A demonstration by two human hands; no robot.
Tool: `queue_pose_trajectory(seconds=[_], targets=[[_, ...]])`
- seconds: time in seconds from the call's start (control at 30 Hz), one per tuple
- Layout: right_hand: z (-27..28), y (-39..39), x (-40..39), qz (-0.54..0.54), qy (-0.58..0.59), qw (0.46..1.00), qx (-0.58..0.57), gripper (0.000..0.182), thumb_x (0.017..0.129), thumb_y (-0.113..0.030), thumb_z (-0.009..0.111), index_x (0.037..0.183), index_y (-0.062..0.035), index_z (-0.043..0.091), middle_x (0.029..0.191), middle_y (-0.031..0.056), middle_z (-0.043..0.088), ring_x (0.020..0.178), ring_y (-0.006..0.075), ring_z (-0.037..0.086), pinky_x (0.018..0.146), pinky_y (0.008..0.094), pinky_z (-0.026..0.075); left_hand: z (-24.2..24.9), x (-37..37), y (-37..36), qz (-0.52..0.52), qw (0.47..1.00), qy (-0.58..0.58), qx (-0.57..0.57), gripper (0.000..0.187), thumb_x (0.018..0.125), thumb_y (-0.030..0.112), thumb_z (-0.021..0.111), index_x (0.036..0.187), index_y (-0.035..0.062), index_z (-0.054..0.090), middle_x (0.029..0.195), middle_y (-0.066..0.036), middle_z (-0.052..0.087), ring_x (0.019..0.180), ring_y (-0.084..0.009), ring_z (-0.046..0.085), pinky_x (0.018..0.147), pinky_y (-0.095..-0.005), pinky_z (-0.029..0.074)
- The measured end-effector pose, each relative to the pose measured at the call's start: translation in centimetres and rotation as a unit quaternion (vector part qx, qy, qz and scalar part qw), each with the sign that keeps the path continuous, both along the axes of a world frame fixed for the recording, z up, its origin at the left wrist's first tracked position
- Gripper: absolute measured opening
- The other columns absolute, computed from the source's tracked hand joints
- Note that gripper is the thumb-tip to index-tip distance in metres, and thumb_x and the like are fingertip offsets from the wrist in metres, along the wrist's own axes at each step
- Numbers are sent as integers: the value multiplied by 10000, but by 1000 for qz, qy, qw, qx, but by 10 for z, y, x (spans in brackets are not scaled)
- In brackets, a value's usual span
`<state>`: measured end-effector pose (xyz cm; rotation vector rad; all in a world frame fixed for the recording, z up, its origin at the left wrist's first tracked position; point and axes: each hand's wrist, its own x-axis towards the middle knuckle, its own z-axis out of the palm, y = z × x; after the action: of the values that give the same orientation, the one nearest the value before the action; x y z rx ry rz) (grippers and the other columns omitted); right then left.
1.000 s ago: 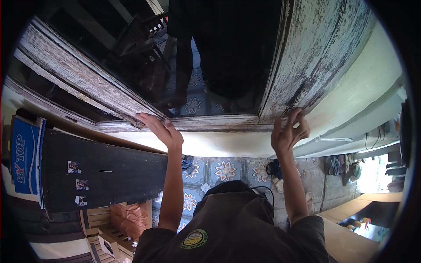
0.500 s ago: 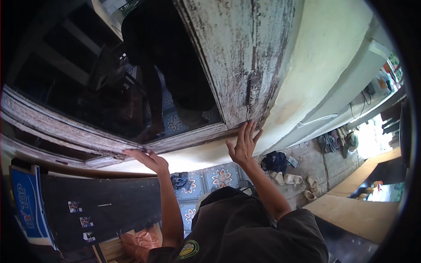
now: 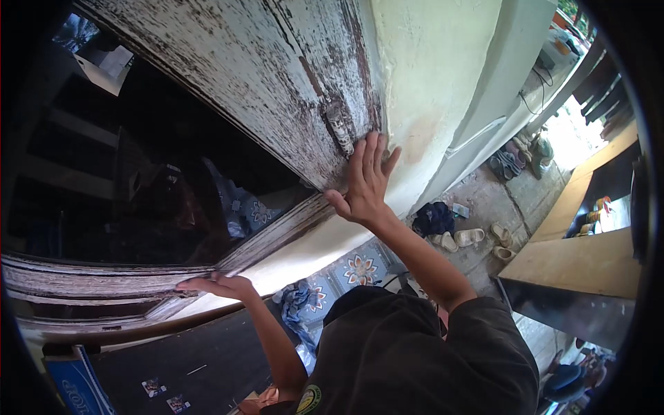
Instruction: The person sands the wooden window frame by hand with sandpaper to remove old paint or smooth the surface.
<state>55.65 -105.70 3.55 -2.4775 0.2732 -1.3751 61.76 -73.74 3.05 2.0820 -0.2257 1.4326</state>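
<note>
A weathered window frame (image 3: 277, 90) with peeling white paint surrounds dark, reflecting glass (image 3: 159, 166). My left hand (image 3: 218, 285) touches the lower rail of the frame, its fingers pointing left and stretched out. Against the lower right corner of the frame, just below a worn metal bolt (image 3: 339, 126), my right hand (image 3: 366, 181) rests with its fingers spread. Neither hand holds anything. The pale wall (image 3: 429, 90) begins right beside my right hand.
Below the window stands a dark board (image 3: 207, 363) with small pictures, beside a blue packet (image 3: 79, 387). A crumpled cloth (image 3: 296, 311) lies on patterned tiles. Shoes (image 3: 470, 237) and a dark cloth (image 3: 434, 218) are on the floor at right, near a wooden cabinet (image 3: 574, 266).
The view has turned and shifted. My right hand has moved up along the frame toward the bolt, while my left hand remains at the lower rail.
</note>
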Motion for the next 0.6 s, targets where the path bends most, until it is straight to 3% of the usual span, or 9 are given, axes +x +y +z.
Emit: queue_pose_trajectory(seconds=[0.03, 0.17, 0.27, 0.33, 0.4, 0.47, 0.5, 0.53, 0.6], targets=[[5, 3, 2, 11, -34, 999, 38, 932, 867, -657, 454, 1380, 116, 365, 1480, 314, 302, 1421, 462, 202, 1098, 645, -77, 25, 0, -3, 9, 1000, -4, 11, 653, 1040, 331, 326, 1516, -37, 72, 1582, -253, 0, 1474, -379, 25, 1184, -468, 56], [-77, -4, -17, -6, 79, 996, -34, 990, 891, -660, 401, 1408, 172, 257, 1485, 392, 200, 1421, 515, 135, 1101, 644, -79, -19, 4, 5, -7, 998, -20, 57, 662, 1021, 282, 343, 1516, -40, 43, 1581, -255, -45, 1474, -376, -25, 1187, -450, 17], [-71, -13, -12, 13, 41, 998, -48, 1001, 892, -671, 391, 1413, 171, 248, 1482, 397, 201, 1428, 505, 118, 1099, 639, -96, -24, 3, 6, 6, 1000, 2, 21, 656, 1020, 269, 350, 1511, -53, 57, 1582, -257, -15, 1476, -369, -3, 1188, -450, 23], [-18, -24, -4, 18, 39, 997, -60, 1017, 890, -675, 390, 1436, 160, 195, 1500, 391, 156, 1438, 496, 73, 1098, 632, -114, 17, 10, 6, 24, 998, -32, 43, 649, 1019, 261, 340, 1500, -79, 69, 1581, -261, 11, 1476, -371, 38, 1191, -443, 39], [13, -15, 5, 11, -41, 998, -52, 1024, 893, -673, 383, 1463, 137, 125, 1519, 382, 90, 1444, 489, 25, 1098, 628, -125, 59, 13, 1, 44, 998, -45, 27, 648, 1033, 292, 321, 1489, -99, 77, 1575, -273, 19, 1472, -381, 47, 1193, -444, 52], [-21, -22, 6, -19, -20, 997, -75, 1005, 887, -658, 430, 1490, 86, 127, 1530, 341, 152, 1452, 458, 93, 1095, 648, -109, 41, 14, 2, 31, 997, -56, 48, 715, 1038, 401, 302, 1491, -90, 47, 1571, -277, -18, 1467, -396, 26, 1190, -462, 55], [-47, -21, 5, 1, -9, 998, -62, 990, 898, -641, 425, 1495, 80, 102, 1534, 344, 121, 1455, 457, 66, 1095, 649, -108, 18, 13, 5, 13, 997, -55, 56, 704, 1039, 377, 315, 1490, -91, 45, 1568, -284, -25, 1464, -407, 10, 1187, -479, 56], [-70, -19, -2, 17, 6, 999, -52, 976, 910, -623, 420, 1500, 75, 77, 1538, 348, 91, 1457, 455, 40, 1094, 651, -107, -19, 9, 10, 16, 998, -34, 55, 734, 1028, 399, 329, 1484, -108, 59, 1546, -338, 16, 1437, -493, 31, 1161, -552, 90], [-82, -18, -9, 16, 51, 995, -81, 957, 942, -618, 309, 1482, 111, 1, 1537, 362, -8, 1456, 459, -27, 1099, 632, -114, -41, -4, 7, 38, 998, 20, 55, 738, 1016, 425, 345, 1506, -63, 90, 1567, -293, 59, 1441, -491, 71, 1139, -575, 139]])
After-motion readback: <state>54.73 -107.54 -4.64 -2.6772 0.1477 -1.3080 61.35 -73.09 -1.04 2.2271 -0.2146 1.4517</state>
